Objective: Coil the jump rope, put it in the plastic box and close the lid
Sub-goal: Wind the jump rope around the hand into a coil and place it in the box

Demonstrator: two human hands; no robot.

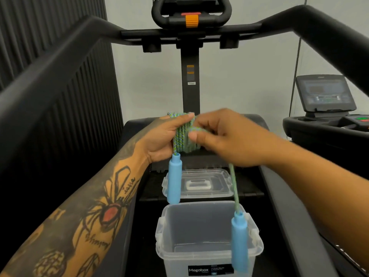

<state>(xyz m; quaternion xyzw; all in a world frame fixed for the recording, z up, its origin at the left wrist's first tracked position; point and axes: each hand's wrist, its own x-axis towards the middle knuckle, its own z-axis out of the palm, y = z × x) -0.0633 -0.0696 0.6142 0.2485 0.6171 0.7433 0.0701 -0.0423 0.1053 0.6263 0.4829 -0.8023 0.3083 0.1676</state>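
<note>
My left hand [162,136] grips a bundle of green-blue braided jump rope [182,137] wound into several loops. One blue handle [174,177] hangs straight down from that hand. My right hand [221,136] pinches a strand of the rope against the bundle. A loose length runs down from it to the second blue handle [239,241], which dangles over the right rim of the clear plastic box [169,222]. The box stands open below my hands, with nothing inside. Its clear lid [199,183] lies flat just beyond it.
Box and lid rest on a black treadmill belt [265,262]. Thick black handrails [60,64] rise on both sides and meet at the console post [190,80] ahead. A second machine with a screen [325,94] stands at the right.
</note>
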